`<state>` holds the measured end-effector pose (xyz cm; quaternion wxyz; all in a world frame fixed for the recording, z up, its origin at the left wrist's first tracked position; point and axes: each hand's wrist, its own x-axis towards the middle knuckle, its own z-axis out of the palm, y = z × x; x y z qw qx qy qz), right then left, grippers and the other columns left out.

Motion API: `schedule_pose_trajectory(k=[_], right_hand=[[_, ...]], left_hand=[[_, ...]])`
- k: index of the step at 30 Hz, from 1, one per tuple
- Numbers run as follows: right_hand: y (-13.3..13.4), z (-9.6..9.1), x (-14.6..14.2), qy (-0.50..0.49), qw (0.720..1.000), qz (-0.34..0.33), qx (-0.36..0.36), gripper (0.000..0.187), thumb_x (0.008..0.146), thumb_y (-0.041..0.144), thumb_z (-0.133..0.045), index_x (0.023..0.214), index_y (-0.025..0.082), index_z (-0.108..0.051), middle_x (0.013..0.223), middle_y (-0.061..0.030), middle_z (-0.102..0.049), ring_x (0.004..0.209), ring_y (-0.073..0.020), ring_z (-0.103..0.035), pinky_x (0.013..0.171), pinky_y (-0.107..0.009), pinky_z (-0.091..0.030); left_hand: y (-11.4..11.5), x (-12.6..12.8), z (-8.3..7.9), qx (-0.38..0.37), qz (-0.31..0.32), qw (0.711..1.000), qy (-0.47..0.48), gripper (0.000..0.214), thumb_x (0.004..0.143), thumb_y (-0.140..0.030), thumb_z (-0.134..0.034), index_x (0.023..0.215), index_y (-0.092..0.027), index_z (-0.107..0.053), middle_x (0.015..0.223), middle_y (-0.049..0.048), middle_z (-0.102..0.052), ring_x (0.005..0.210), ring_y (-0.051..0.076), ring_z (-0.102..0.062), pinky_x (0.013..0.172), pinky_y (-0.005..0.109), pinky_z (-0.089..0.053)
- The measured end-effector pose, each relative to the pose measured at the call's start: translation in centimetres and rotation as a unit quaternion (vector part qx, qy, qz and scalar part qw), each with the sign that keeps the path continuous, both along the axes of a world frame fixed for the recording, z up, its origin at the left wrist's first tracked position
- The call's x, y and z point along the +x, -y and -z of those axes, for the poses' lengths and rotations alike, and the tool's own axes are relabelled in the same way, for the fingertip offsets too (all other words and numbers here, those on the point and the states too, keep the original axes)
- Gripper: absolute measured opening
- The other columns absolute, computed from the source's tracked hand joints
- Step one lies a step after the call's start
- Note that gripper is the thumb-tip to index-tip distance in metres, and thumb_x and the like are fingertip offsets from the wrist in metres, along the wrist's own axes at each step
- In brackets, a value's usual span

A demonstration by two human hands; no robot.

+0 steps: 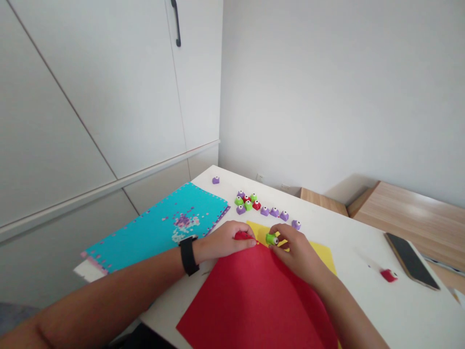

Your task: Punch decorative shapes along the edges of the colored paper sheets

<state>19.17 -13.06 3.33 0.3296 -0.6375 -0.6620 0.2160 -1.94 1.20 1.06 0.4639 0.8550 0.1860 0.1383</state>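
Right hand (pixel 294 253) pinches green craft punch (pixel 271 239); left hand (pixel 225 241) closed on red craft punch (pixel 242 235). Both over red paper (pixel 254 300) overlapping yellow paper (pixel 319 254). Beyond: seven purple punches (pixel 274 212), three green punches (pixel 248 205), two red punches (pixel 256 205). Single red punch (pixel 388 275) beside phone (pixel 412 261); teal perforated sheet (pixel 156 228) left.

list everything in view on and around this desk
white desk: 1, white, under everything
purple craft punches: about 7, purple, far side of desk
green craft punches: about 3, green, clustered far side
red craft punches: about 2, red, in that cluster
lone red punch: 1, red, beside phone
teal paper sheet: 1, teal, punched edges, left
red paper sheet: 1, red, front
yellow paper sheet: 1, yellow, partly under red sheet
smartphone: 1, black screen, right
wooden table: 1, light wood, beyond desk
white cabinet: 1, white, left
held red punch: 1, red, under left hand
held green punch: 1, green, in right hand
black watch: 1, black, left wrist
left hand: 1, at red sheet's far edge
right hand: 1, over yellow sheet
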Motion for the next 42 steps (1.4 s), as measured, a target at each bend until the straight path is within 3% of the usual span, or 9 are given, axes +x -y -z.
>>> schedule_pose_trajectory(k=[9,42], right_hand=[[0.2,-0.2,-1.0,-0.028,1.0,-0.006,-0.007,0.03,0.082,0.009,-0.052,0.107,0.025,-0.06,0.107,-0.0035,-0.065,0.088,-0.0176,-0.066,0.074,-0.028,-0.057],[0.7,-1.1,-2.0,0.076,0.996,-0.032,0.026,0.041,0.087,0.004,-0.047,0.116,0.028,-0.061,0.118,-0.0058,-0.063,0.103,-0.0219,-0.063,0.08,-0.033,-0.055]], left_hand=[[-0.1,0.0,0.6,-0.001,-0.015,1.0,0.011,0.029,0.092,-0.046,-0.064,0.096,-0.019,-0.074,0.092,0.0018,-0.076,0.085,0.018,-0.068,0.076,0.024,-0.047],[0.1,-0.1,0.1,-0.018,-0.026,0.999,0.008,0.034,0.09,-0.049,-0.065,0.096,-0.018,-0.076,0.088,0.0023,-0.076,0.079,0.018,-0.065,0.071,0.025,-0.045]])
